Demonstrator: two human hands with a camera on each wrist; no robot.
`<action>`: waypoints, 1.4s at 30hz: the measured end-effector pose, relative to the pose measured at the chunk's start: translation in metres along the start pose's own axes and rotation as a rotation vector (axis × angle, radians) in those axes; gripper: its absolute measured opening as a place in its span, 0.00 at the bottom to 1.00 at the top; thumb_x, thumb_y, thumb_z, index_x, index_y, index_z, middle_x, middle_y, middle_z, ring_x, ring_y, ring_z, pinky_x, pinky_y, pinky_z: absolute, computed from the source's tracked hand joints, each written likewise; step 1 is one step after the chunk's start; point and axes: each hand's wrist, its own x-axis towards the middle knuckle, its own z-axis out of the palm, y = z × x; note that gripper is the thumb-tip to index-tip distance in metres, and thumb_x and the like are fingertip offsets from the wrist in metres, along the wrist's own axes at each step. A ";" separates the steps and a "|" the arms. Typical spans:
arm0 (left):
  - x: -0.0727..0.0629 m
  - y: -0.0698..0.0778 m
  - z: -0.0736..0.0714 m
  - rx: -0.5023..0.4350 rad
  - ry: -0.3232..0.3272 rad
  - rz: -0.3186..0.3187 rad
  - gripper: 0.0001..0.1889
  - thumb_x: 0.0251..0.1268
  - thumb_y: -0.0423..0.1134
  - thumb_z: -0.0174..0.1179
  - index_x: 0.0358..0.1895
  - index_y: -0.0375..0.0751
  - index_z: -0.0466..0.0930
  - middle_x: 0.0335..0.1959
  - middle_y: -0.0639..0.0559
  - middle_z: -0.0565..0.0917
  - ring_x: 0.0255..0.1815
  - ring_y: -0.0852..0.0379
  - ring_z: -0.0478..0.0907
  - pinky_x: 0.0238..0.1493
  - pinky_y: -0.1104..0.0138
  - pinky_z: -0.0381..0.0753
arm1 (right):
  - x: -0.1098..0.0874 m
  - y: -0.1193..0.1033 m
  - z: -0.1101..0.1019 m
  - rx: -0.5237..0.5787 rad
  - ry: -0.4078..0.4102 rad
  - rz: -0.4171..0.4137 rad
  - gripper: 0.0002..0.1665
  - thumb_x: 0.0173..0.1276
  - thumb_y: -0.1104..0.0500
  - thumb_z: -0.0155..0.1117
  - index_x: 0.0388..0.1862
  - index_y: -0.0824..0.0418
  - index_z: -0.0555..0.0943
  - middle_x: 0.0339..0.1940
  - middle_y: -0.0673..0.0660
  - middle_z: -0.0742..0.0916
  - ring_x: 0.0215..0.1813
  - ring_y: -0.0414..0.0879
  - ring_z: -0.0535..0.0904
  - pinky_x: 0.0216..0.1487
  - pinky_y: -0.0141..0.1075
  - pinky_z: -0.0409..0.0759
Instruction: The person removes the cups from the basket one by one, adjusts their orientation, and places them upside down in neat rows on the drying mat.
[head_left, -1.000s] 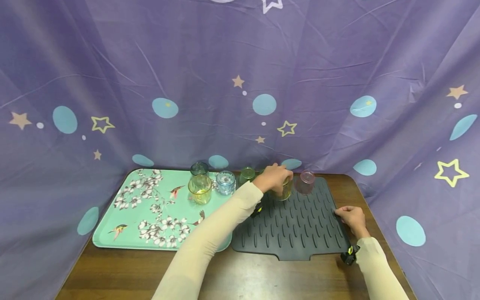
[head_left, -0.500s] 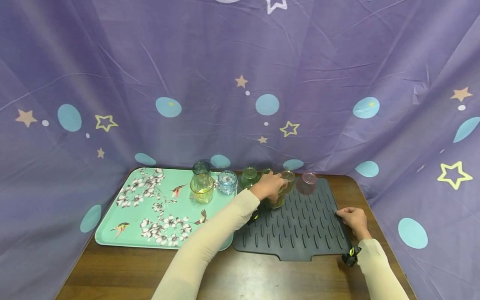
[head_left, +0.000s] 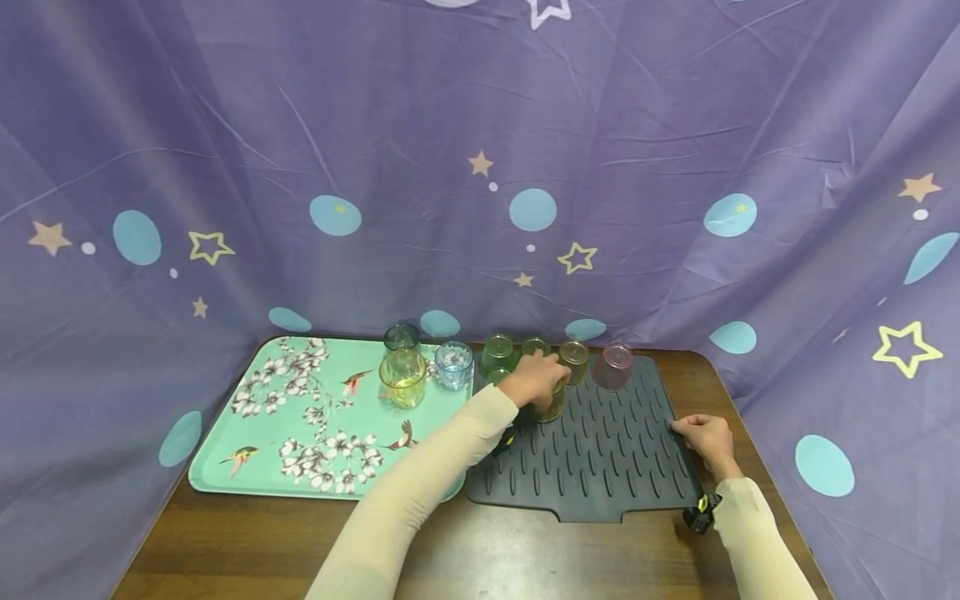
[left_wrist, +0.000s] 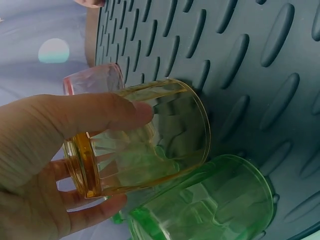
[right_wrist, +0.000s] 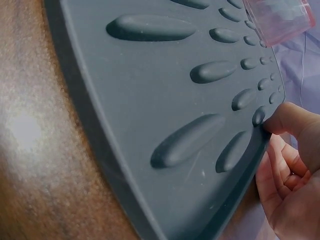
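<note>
My left hand (head_left: 534, 382) grips an upside-down amber glass (left_wrist: 172, 135), thumb on its side and fingers around its base. The glass's rim is at the dark ridged drying mat (head_left: 600, 458); whether it fully touches, I cannot tell. Right beside it in the left wrist view stands an inverted green glass (left_wrist: 215, 200), mostly hidden by my hand in the head view. My right hand (head_left: 707, 437) pinches the mat's right edge, its thumb on top in the right wrist view.
Along the mat's back stand two green glasses (head_left: 498, 350), an amber-tinted glass (head_left: 575, 360) and a pink glass (head_left: 615, 371), all inverted. A mint floral tray (head_left: 247, 467) on the left bears a yellow glass (head_left: 403, 385), a blue glass (head_left: 453, 367) and a dark glass (head_left: 402, 337).
My left hand has moved left and nearer with the amber glass, uncovering the glasses at the mat's back. In the last half second it shifts only slightly. My right hand stays on the mat's edge.
</note>
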 end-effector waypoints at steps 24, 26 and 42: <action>0.006 -0.002 0.010 -0.037 -0.019 -0.024 0.37 0.54 0.35 0.74 0.68 0.59 0.74 0.66 0.50 0.75 0.62 0.45 0.73 0.49 0.58 0.79 | 0.001 0.002 0.002 0.028 0.002 0.002 0.16 0.63 0.57 0.71 0.38 0.72 0.86 0.25 0.45 0.85 0.25 0.37 0.78 0.27 0.30 0.78; 0.006 -0.002 0.009 -0.035 -0.021 -0.026 0.37 0.53 0.35 0.75 0.69 0.59 0.74 0.67 0.50 0.75 0.63 0.45 0.74 0.48 0.59 0.80 | 0.002 0.002 0.003 0.031 0.003 -0.002 0.16 0.63 0.57 0.71 0.38 0.72 0.86 0.24 0.45 0.85 0.25 0.37 0.78 0.27 0.30 0.79; -0.006 -0.001 -0.010 -0.099 0.025 -0.027 0.41 0.55 0.46 0.77 0.73 0.58 0.68 0.68 0.50 0.74 0.64 0.46 0.73 0.55 0.55 0.81 | -0.002 -0.002 0.002 0.023 0.012 -0.004 0.14 0.63 0.58 0.71 0.37 0.71 0.86 0.20 0.43 0.82 0.24 0.37 0.76 0.26 0.31 0.76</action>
